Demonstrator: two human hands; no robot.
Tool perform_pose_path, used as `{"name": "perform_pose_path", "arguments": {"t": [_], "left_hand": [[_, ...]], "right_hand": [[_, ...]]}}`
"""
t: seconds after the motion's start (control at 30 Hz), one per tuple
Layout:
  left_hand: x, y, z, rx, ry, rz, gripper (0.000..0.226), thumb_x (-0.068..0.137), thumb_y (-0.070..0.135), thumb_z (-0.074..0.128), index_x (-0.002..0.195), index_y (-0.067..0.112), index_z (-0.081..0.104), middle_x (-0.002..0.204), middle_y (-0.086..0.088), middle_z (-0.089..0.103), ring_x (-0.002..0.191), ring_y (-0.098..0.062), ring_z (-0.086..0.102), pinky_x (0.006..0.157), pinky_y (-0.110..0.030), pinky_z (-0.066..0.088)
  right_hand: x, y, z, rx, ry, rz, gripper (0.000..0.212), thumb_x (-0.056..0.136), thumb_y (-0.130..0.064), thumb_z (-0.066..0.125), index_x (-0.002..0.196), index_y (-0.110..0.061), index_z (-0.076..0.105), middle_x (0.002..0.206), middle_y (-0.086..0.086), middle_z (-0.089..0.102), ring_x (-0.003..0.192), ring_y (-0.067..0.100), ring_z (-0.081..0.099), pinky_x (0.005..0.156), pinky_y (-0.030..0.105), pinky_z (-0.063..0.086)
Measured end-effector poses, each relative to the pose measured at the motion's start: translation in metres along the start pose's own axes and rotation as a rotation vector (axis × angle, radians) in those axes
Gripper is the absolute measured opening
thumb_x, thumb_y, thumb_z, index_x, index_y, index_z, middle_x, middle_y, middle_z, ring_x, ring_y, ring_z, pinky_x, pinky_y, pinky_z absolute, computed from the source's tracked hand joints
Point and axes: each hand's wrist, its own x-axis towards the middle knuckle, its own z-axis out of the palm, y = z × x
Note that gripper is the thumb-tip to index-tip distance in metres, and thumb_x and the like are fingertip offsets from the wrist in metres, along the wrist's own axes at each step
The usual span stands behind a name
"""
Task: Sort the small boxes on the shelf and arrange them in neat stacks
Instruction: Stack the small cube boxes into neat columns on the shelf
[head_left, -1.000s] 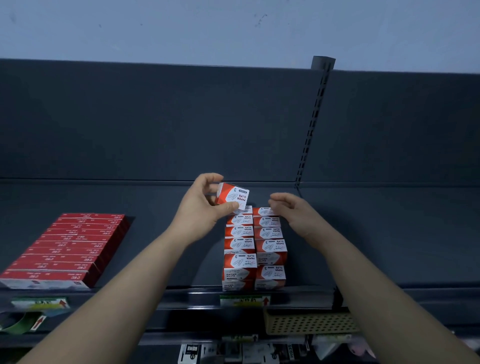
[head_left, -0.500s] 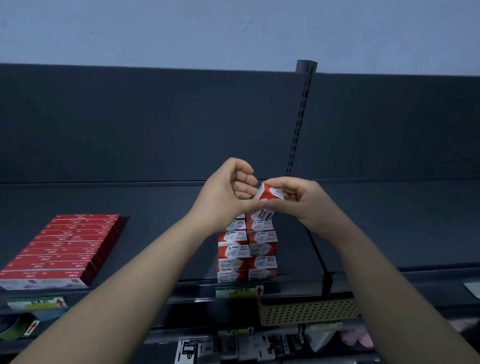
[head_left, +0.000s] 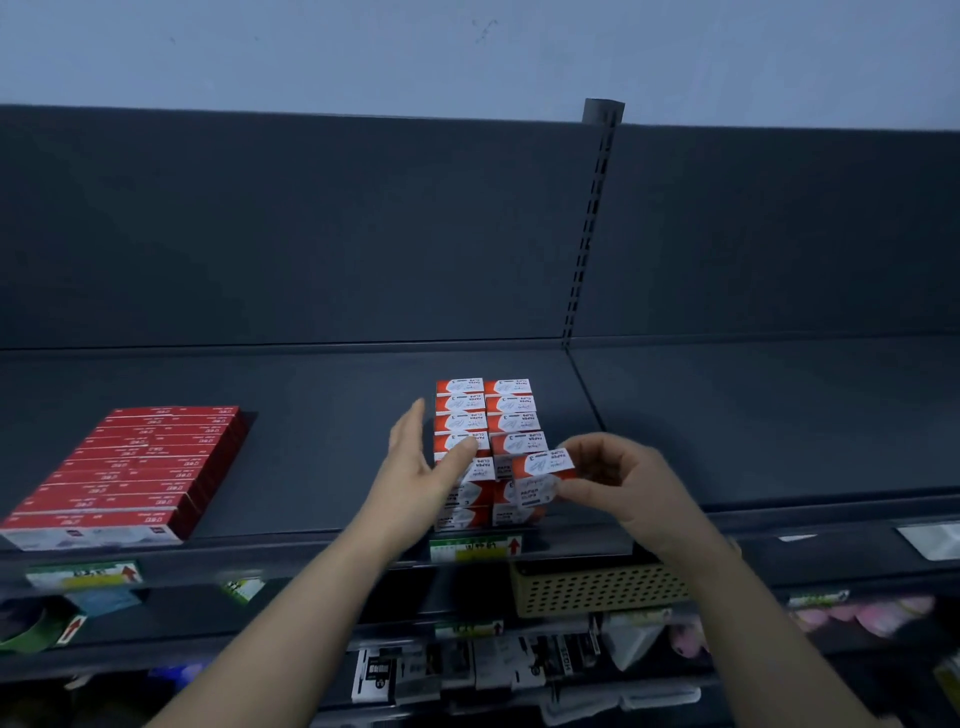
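Observation:
Two rows of small red-and-white paper clip boxes (head_left: 485, 415) are stacked near the front of the dark shelf (head_left: 322, 415). My right hand (head_left: 618, 486) pinches one more small box (head_left: 543, 475) at the front right corner of the stacks, close against them. With straight fingers, my left hand (head_left: 421, 467) lies flat against the left side of the stacks, its thumb over a front box.
A flat block of long red boxes (head_left: 135, 467) lies at the shelf's left. The shelf to the right of the upright slotted post (head_left: 592, 223) is bare. Below the shelf edge hang price labels (head_left: 475, 548), a beige perforated basket (head_left: 592, 590) and packaged goods.
The box passed from my left hand to my right, which has lowered it to the stacks' front right. My left hand let go and moved to the stacks' left side.

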Motion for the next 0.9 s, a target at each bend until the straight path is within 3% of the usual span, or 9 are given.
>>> {"name": "perform_pose_path", "arguments": {"t": [0.1, 0.23, 0.3, 0.5, 0.6, 0.67, 0.77, 0.83, 0.9], "left_hand": [[0.001, -0.008, 0.003, -0.054, -0.021, -0.071, 0.078, 0.090, 0.049, 0.054, 0.151, 0.032, 0.008, 0.156, 0.009, 0.022, 0.137, -0.012, 0.034, 0.114, -0.044, 0.030], [0.002, -0.011, 0.006, -0.068, -0.035, -0.025, 0.036, 0.095, 0.040, 0.050, 0.130, 0.042, 0.040, 0.135, 0.012, 0.052, 0.119, -0.009, 0.053, 0.107, -0.044, 0.040], [0.000, -0.010, 0.007, -0.095, -0.053, -0.006, 0.029, 0.098, 0.036, 0.047, 0.125, 0.044, 0.045, 0.122, 0.018, 0.060, 0.113, -0.006, 0.058, 0.103, -0.042, 0.043], [0.000, -0.011, 0.008, -0.138, -0.047, 0.011, 0.028, 0.100, 0.033, 0.042, 0.124, 0.045, 0.046, 0.117, 0.020, 0.063, 0.110, -0.004, 0.060, 0.101, -0.040, 0.046], [0.000, -0.014, 0.010, -0.170, -0.046, -0.002, 0.026, 0.099, 0.040, 0.042, 0.124, 0.048, 0.046, 0.123, 0.016, 0.061, 0.112, -0.007, 0.060, 0.100, -0.043, 0.046], [0.002, -0.018, 0.012, -0.196, -0.018, -0.030, 0.041, 0.092, 0.058, 0.043, 0.132, 0.049, 0.039, 0.137, 0.014, 0.051, 0.123, -0.009, 0.052, 0.105, -0.045, 0.042], [0.006, -0.022, 0.015, -0.213, 0.005, -0.107, 0.073, 0.081, 0.075, 0.039, 0.145, 0.048, 0.018, 0.152, 0.016, 0.031, 0.138, -0.012, 0.035, 0.114, -0.048, 0.028], [0.009, -0.022, 0.016, -0.302, -0.024, -0.123, 0.069, 0.081, 0.075, 0.040, 0.143, 0.049, 0.024, 0.143, 0.017, 0.045, 0.130, -0.011, 0.046, 0.110, -0.047, 0.035], [0.010, -0.019, 0.017, -0.355, -0.039, -0.118, 0.055, 0.090, 0.065, 0.039, 0.140, 0.044, 0.034, 0.126, 0.016, 0.061, 0.116, -0.009, 0.059, 0.104, -0.044, 0.043]], "right_hand": [[-0.003, 0.006, 0.011, -0.038, 0.055, -0.006, 0.034, 0.065, -0.024, 0.081, 0.096, -0.019, 0.070, 0.092, 0.001, 0.073, 0.089, 0.021, 0.068, 0.082, 0.035, 0.057], [-0.006, 0.011, 0.023, 0.005, 0.106, 0.009, 0.039, 0.063, -0.031, 0.081, 0.098, -0.018, 0.068, 0.095, 0.001, 0.073, 0.092, 0.020, 0.069, 0.081, 0.037, 0.057], [-0.005, 0.013, 0.026, -0.013, 0.132, 0.004, 0.038, 0.065, -0.032, 0.082, 0.097, -0.018, 0.068, 0.094, 0.001, 0.073, 0.090, 0.019, 0.069, 0.081, 0.040, 0.058], [-0.003, 0.015, 0.032, -0.090, 0.179, 0.007, 0.034, 0.068, -0.024, 0.084, 0.092, -0.018, 0.061, 0.088, 0.001, 0.071, 0.083, 0.018, 0.068, 0.077, 0.041, 0.058], [-0.006, 0.020, 0.031, -0.157, 0.215, 0.014, 0.041, 0.067, -0.038, 0.083, 0.096, -0.027, 0.057, 0.095, -0.003, 0.065, 0.090, 0.014, 0.063, 0.079, 0.034, 0.055], [-0.006, 0.020, 0.035, -0.060, 0.237, 0.039, 0.047, 0.071, -0.052, 0.073, 0.109, -0.030, 0.055, 0.110, -0.007, 0.061, 0.104, 0.011, 0.058, 0.086, 0.028, 0.050], [0.004, 0.011, 0.048, 0.133, 0.235, 0.131, 0.054, 0.089, -0.053, 0.045, 0.138, -0.029, 0.042, 0.132, -0.018, 0.048, 0.118, 0.000, 0.047, 0.091, 0.018, 0.038], [0.013, 0.004, 0.055, 0.216, 0.178, 0.181, 0.050, 0.095, -0.053, 0.033, 0.138, -0.031, 0.044, 0.132, -0.015, 0.054, 0.115, 0.001, 0.053, 0.090, 0.022, 0.039], [0.020, -0.002, 0.060, 0.282, 0.080, 0.227, 0.049, 0.098, -0.054, 0.025, 0.125, -0.030, 0.058, 0.116, -0.009, 0.068, 0.102, 0.005, 0.065, 0.083, 0.025, 0.047]]}}
